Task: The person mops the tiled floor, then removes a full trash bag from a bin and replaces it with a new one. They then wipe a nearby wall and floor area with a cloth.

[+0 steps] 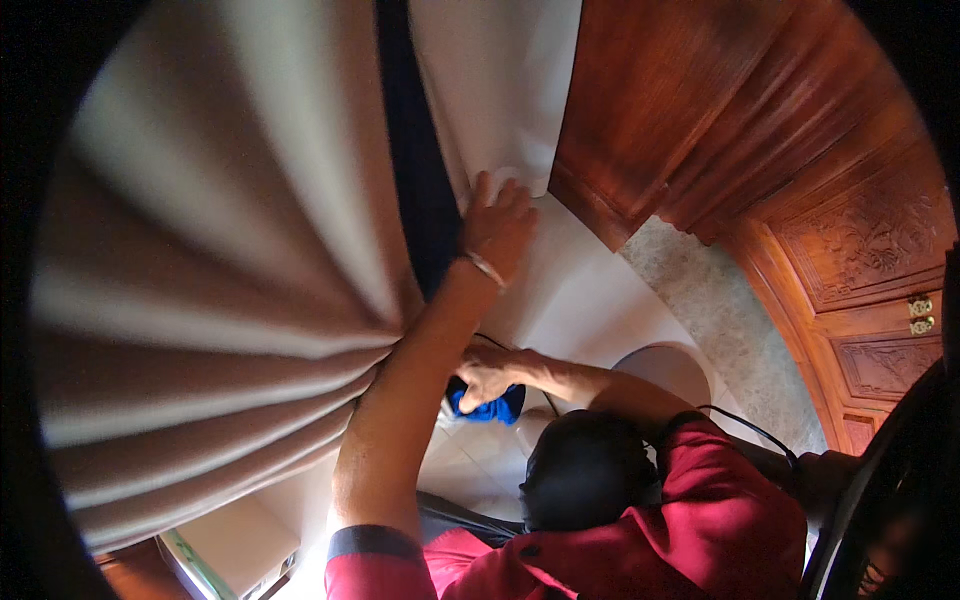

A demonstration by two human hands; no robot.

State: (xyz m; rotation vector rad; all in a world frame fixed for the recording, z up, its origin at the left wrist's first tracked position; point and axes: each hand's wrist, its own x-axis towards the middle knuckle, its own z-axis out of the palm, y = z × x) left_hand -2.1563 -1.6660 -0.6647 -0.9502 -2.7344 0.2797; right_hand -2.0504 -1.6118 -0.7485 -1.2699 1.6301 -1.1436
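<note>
My left hand (499, 229), with a band at the wrist, reaches up across a dark navy strip (424, 165). Its fingers are spread against or just in front of the lower part of a smooth pale panel (499, 82), and I see nothing held in it. Lower down, my right hand (487, 377) comes in from the right over a bright blue cloth (496, 405). My left forearm hides its fingertips, so its grip does not show. Large beige folds of a curtain-like fabric (225, 300) fan out along the left.
Reddish wood panelling (667, 97) fills the upper right, above a carved wooden door front (862, 240) with brass fittings. A round pale object (667, 375) sits right of my hands. A black cable (750, 424) runs at the right. A dark rounded form (589, 472), unclear, is below.
</note>
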